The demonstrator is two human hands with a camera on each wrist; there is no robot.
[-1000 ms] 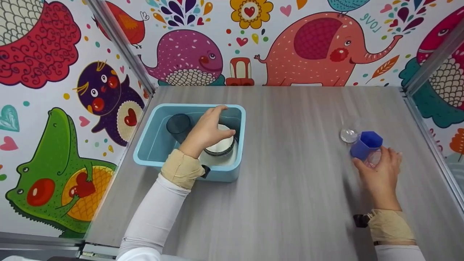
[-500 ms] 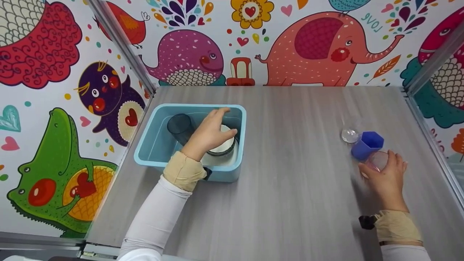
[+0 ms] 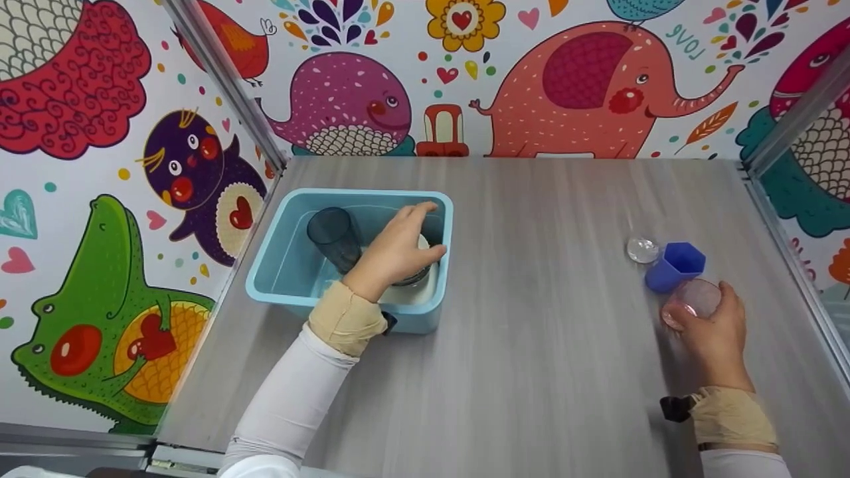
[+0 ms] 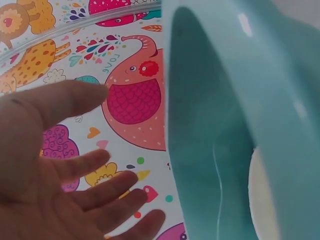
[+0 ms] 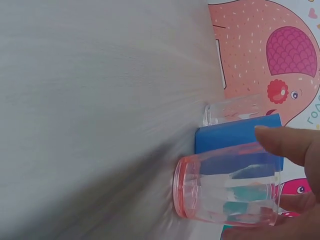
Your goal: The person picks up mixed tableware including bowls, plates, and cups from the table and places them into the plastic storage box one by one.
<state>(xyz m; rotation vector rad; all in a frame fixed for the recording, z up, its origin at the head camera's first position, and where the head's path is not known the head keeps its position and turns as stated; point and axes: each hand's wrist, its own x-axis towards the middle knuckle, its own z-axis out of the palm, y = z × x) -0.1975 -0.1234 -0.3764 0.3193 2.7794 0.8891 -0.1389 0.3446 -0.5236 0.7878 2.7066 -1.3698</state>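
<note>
A clear pink-tinted plastic cup [image 3: 697, 297] is at the right of the desk [image 3: 531, 332], between the thumb and fingers of the person's right hand [image 3: 720, 332]. The right hand grips it from the near right side, thumb along the left and fingers round the other side; its base is down at the desk, though whether it touches cannot be told. Just beyond it, slightly left, a blue six-sided cup [image 3: 676, 265] stands upright, and a clear colourless cup [image 3: 642, 250] stands just beside that one's far left.

The left hand [image 3: 395, 255] is spread, fingers apart and holding nothing, over the right part of a light-blue rectangular plastic bin [image 3: 415, 322]. In the bin, a dark translucent tumbler [image 3: 335, 239] leans at the left, and a white round-topped object [image 4: 261, 200] is partly hidden under the left hand.

A broad stretch of desk separates bin and cups. A narrower strip runs between the right hand and the metal rail [image 3: 800, 285] at the right edge; the printed far wall [image 3: 571, 73] is well beyond the cups.
</note>
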